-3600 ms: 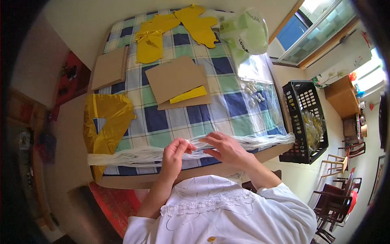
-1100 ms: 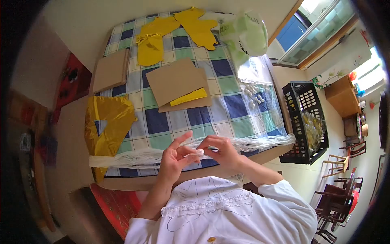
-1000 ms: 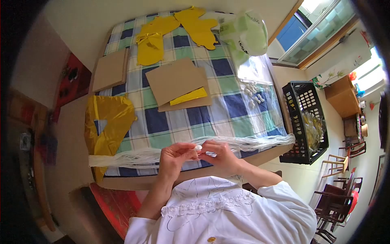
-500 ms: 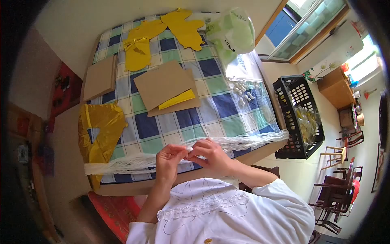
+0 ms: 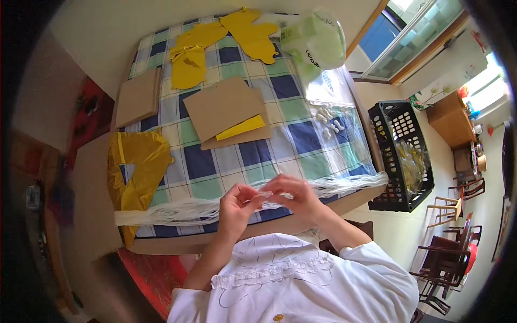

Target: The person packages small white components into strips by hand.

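My left hand [image 5: 236, 209] and my right hand [image 5: 296, 196] meet in front of my chest, above the near edge of a checked cloth [image 5: 226, 172]. Both have fingers pinched on one small white piece [image 5: 264, 195], which looks like a bit of wound string or thin plastic; its kind is too small to make out. Behind and under the hands, a long bundle of white string [image 5: 167, 214] stretches along the near edge. Several small white knotted pieces [image 5: 326, 114] lie on the cloth at the right.
Flat gold foil shapes [image 5: 250, 35] lie at the back, another gold foil sheet [image 5: 137, 161] at the left. Cardboard sheets [image 5: 223, 107] are in the middle, more cardboard [image 5: 139, 99] at left. A green-white plastic bag [image 5: 315, 40] sits back right; a black crate [image 5: 401, 161] stands right.
Both hands have shifted slightly right and up in view, fingers still pinched together. The white piece between them looks more spread out. The whole view has moved a little.
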{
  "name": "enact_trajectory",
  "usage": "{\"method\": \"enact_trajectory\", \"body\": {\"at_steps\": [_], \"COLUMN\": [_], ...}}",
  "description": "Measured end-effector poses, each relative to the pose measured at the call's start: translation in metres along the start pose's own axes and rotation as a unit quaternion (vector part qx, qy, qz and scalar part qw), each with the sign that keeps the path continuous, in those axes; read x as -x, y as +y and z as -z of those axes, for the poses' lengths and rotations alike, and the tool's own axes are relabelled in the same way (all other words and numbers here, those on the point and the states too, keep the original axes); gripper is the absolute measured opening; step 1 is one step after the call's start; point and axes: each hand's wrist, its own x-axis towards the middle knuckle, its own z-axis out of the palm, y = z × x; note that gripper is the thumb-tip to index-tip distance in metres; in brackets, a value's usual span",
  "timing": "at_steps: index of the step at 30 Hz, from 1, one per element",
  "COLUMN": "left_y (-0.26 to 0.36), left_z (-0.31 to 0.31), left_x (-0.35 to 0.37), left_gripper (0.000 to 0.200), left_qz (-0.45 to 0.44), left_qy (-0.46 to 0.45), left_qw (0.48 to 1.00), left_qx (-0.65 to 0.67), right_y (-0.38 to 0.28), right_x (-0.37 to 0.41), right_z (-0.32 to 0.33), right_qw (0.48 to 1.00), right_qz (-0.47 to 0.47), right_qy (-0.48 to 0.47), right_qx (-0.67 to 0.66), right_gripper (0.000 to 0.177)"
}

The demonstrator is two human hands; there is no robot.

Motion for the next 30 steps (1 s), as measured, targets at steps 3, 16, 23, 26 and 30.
{"method": "enact_trajectory", "body": {"at_steps": [3,16,23,26,30], "left_y": [-0.001,0.020,0.033,0.027,0.027], "left_z": [-0.006,0.051,0.062,0.059,0.045], "left_x": [-0.001,0.012,0.026,0.030,0.025], "left_gripper": [0.025,0.006,0.008,0.009,0.008], "left_qz": [-0.034,-0.145,-0.206,-0.173,-0.164], "left_qy": [-0.002,0.171,0.149,0.099,0.082], "left_qw": [0.999,0.935,0.802,0.813,0.807], "left_qx": [-0.016,-0.274,-0.540,-0.547,-0.561], "right_y": [0.015,0.149,0.140,0.093,0.052], "right_x": [0.000,-0.035,-0.034,-0.032,-0.030], "right_z": [0.011,0.226,0.233,0.202,0.135], "right_qw": [0.993,0.843,0.828,0.834,0.889], "right_qz": [0.067,-0.062,-0.025,-0.005,0.006], "right_qy": [0.034,0.351,0.327,0.327,0.278], "right_qx": [0.087,0.403,0.455,0.444,0.364], "right_gripper": [0.016,0.008,0.024,0.027,0.026]}}
